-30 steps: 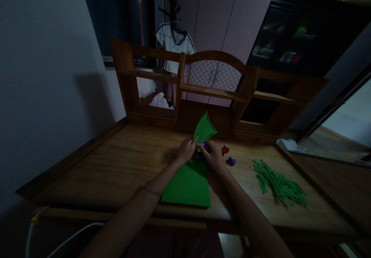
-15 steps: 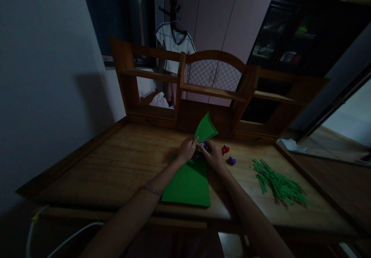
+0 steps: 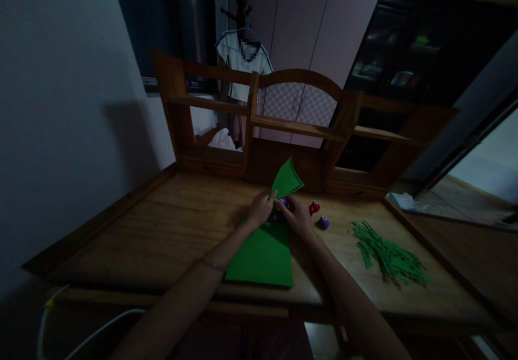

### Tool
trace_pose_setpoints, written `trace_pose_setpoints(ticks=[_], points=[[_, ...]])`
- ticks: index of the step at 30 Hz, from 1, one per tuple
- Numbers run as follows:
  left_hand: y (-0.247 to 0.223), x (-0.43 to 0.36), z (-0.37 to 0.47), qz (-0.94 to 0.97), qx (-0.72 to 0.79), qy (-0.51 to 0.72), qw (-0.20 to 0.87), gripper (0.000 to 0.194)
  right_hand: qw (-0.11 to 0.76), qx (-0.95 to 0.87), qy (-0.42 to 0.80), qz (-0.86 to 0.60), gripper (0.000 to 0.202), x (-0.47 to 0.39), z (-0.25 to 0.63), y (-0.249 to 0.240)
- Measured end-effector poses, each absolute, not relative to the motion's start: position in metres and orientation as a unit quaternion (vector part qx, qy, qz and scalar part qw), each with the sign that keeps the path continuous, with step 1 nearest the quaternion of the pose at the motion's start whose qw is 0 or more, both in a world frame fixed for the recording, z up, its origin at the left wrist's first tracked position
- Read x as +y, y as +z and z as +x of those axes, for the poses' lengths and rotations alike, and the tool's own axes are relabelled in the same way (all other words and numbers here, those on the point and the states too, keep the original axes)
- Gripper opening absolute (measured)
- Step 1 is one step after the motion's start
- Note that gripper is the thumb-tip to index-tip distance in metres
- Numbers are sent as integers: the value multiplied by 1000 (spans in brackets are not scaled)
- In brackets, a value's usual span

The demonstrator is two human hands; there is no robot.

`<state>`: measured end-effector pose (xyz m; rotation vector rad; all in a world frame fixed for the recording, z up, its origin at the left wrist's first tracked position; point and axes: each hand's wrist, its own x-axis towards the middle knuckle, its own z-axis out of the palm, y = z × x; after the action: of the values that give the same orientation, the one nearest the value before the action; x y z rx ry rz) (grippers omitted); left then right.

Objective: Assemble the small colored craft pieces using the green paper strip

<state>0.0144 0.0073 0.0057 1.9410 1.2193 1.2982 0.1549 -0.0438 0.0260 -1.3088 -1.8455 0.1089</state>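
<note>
Meeting over a dim room's point(image 3: 73, 90) desk point(image 3: 170, 214), hands point(image 3: 261, 209) point(image 3: 299, 217) grasp paper point(image 3: 286, 181) and apparently a punch point(image 3: 284, 202).

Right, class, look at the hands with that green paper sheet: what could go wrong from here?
The thin green paper sheet could crease or tear: the left hand pinches its lower end, and the rest, with its hole-lined edge, stands unsupported.

The small red object and small round purple object lie close to the right hand, which might knock them.

The loose pile of green paper strips might scatter if the right arm swept outward.
</note>
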Motion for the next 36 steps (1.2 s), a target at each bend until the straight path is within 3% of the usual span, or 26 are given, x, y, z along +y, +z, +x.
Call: trace_pose_setpoints(ticks=[24,36], points=[[6,7,13,721,424,491,244,45,421,-741,43,-522,32,-43,156,25],[-3,19,19,617,363,557,422,40,475,-719,20,-507,32,-43,156,28]])
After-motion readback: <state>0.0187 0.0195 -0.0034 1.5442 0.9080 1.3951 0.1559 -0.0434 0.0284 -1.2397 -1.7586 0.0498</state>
